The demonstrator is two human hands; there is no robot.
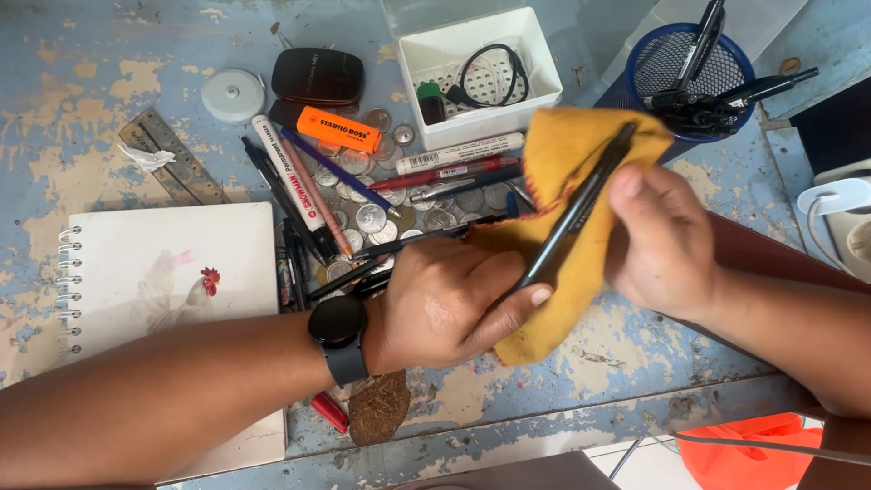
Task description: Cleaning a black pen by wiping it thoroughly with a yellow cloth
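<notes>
Peeling blue table (pixel 73 136); hands: left (pixel 449 304), right (pixel 662 240) hold pen (pixel 576 213), yellow cloth (pixel 562 154).

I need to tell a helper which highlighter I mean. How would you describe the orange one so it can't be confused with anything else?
Start at the white plastic box at the top of the blue table. Left of it, above the pile of coins and pens, lies the orange highlighter, just below a black computer mouse. It is short, stubby and the only bright orange thing in the pile.
</notes>
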